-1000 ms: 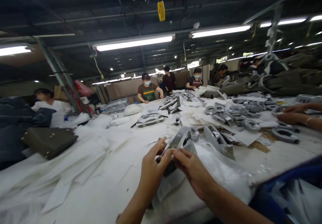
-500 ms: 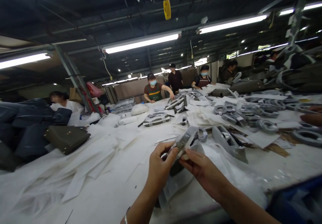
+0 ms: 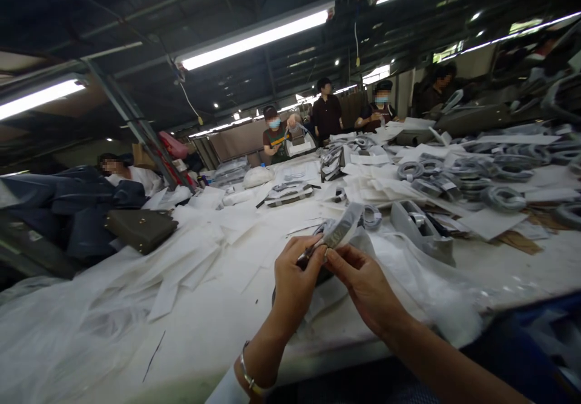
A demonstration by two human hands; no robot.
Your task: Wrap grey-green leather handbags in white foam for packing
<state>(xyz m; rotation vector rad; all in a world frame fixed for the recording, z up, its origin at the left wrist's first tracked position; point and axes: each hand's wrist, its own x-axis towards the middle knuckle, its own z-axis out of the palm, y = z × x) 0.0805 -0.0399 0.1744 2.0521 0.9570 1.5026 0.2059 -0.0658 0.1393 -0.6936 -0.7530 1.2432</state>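
Above the table's near edge, my left hand [image 3: 295, 277] is closed on one end of a grey strap-like piece in clear plastic wrap [image 3: 345, 225]. The wrapped piece points up and away from me, with pale marks on its face. My right hand [image 3: 363, 283] meets it from the right, thumb and fingertips pinching its lower edge beside the left thumb. My fingers hide the lower end. Beneath the hands, white sheeting [image 3: 333, 295] and part of something dark show, mostly covered.
A grey open-topped holder [image 3: 420, 234] stands to the right, near coiled wrapped straps [image 3: 502, 198]. White sheets [image 3: 195, 259] spread leftward, beside an olive bag [image 3: 143, 228]. Across the table, a person in an apron [image 3: 276, 144] holds up a bag [image 3: 299, 141].
The view has dipped, so the table sits higher in it. My fingertips have drawn closer together on the wrapped piece. The person opposite now holds up a bag.
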